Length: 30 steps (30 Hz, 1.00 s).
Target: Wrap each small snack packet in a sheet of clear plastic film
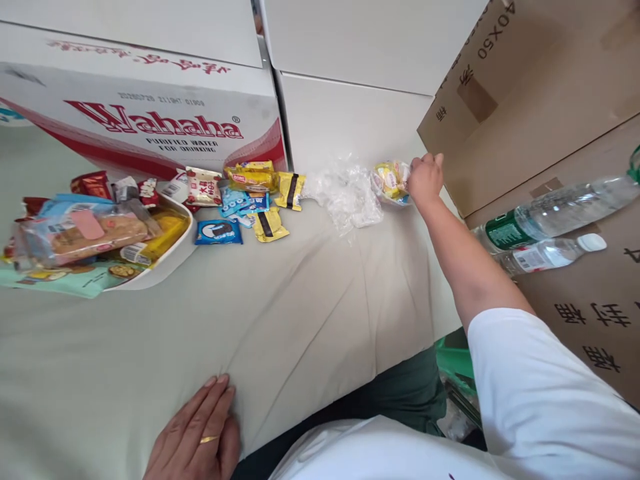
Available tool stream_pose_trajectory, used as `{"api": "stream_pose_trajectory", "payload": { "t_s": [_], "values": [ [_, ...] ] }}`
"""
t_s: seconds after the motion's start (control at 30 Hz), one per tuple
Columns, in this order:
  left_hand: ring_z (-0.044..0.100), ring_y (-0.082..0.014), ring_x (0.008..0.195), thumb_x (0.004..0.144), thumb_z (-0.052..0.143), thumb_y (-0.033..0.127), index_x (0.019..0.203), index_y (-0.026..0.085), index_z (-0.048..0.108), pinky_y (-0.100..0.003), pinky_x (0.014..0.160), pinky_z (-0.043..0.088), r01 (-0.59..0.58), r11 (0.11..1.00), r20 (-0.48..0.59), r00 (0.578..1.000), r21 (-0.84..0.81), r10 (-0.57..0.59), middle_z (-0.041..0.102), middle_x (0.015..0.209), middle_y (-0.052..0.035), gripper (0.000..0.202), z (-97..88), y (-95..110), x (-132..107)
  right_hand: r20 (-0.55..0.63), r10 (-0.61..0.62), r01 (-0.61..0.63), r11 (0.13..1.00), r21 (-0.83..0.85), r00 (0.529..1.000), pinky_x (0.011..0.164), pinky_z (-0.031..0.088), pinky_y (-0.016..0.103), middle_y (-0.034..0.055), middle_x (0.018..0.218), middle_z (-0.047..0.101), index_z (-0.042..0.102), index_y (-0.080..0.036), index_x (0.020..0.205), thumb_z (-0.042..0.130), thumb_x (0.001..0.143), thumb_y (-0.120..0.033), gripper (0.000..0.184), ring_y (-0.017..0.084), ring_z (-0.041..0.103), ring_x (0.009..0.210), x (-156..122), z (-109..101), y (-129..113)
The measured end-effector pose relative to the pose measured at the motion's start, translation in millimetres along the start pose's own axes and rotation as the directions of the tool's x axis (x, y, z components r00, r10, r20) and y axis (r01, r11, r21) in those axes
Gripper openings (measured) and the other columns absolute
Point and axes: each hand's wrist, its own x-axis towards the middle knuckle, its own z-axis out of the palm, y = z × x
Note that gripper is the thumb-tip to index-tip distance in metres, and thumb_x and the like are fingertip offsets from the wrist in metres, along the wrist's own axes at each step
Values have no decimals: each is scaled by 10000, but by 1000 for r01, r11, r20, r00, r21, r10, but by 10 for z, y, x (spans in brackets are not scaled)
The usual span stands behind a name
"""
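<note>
At the far right of the cloth, my right hand (427,175) is closed at the edge of a small clear plastic bag of snacks (391,179); its fingertips are partly hidden. Yellow packets show through the film. Crumpled clear plastic bags (347,193) lie just left of it. My left hand (195,430) rests flat on the cloth near the front edge, with a ring on one finger and nothing held. Farther left, several small snack packets, among them a blue packet (219,232) and a yellow packet (270,225), lie beside a white basket (173,257) heaped with wrapped snacks.
A Wahaha water carton (175,127) stands behind the snacks, next to plain white boxes (350,117). Brown cardboard boxes (530,87) line the right side. Two plastic bottles, a green-labelled bottle (560,207) and a white-capped bottle (545,257), are at the right. Pale cloth (300,300) covers the surface.
</note>
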Motion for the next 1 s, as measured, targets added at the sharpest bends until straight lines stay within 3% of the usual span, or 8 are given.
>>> {"api": "stream_pose_trajectory", "payload": {
  "t_s": [0.2,0.33,0.53,0.7,0.8,0.87,0.93,1.0],
  "values": [
    [760,-315,1068,910,630,108,1609,202,436,-452,981,568,-26,999,-5,1000,20,26,778,1234,-146,731,-30,36,46,-36,157,-157,988,-8,987,960,428,383,218,1392,498,555,-92,1352,450,1006,-85,362,275,513,1255,-57,-293,-25],
    [756,-318,1088,911,638,111,1590,197,451,-447,931,569,-23,1000,-23,999,20,23,772,1253,-149,710,-10,43,34,-186,6,18,992,127,983,957,423,345,200,1374,529,575,-107,1322,275,1036,-86,414,225,558,1214,-496,-653,-459],
    [743,-310,1132,882,661,87,1455,183,576,-428,953,567,-27,999,-84,996,-31,25,761,1274,-152,587,9,45,8,359,-326,282,944,171,875,837,490,388,159,1180,688,663,-188,1267,485,1047,-385,345,311,666,1010,-1540,-427,-1373],
    [709,-292,1141,891,670,117,1100,242,725,-459,970,574,175,946,-220,946,-274,-239,759,1211,-114,250,-80,95,-17,242,-389,241,847,474,889,870,500,359,130,1150,698,709,-195,1168,396,1058,-280,343,248,658,1014,-2071,-315,-1578],
    [704,-229,903,959,650,315,1002,232,732,-383,765,583,467,660,-70,784,-588,-617,739,1046,-88,123,-179,260,128,98,-397,96,441,892,913,852,535,346,83,1102,698,729,-242,1068,553,1004,-416,256,214,651,971,-2498,-493,-1522],
    [661,-185,745,996,586,513,1031,213,712,-312,609,532,597,229,302,656,-769,-692,724,941,-79,328,-222,405,350,148,-365,-136,59,989,919,839,565,353,58,1166,696,731,-280,987,677,930,-486,220,210,661,998,-2805,-622,-1469],
    [702,-233,861,920,579,734,1076,191,684,-335,655,567,634,-205,634,582,-746,-509,739,1029,-128,574,-216,534,635,260,-364,-355,-223,908,894,905,584,385,29,1224,703,730,-302,927,770,869,-484,196,223,672,1089,-3075,-705,-1421],
    [675,-332,1178,790,634,861,1177,198,652,-441,854,603,608,-479,767,576,-633,-283,712,1236,-177,768,-162,628,911,333,-375,-461,-335,822,865,993,575,432,15,1185,728,735,-307,888,832,829,-463,193,242,671,1165,-3287,-724,-1376]
  ]
}}
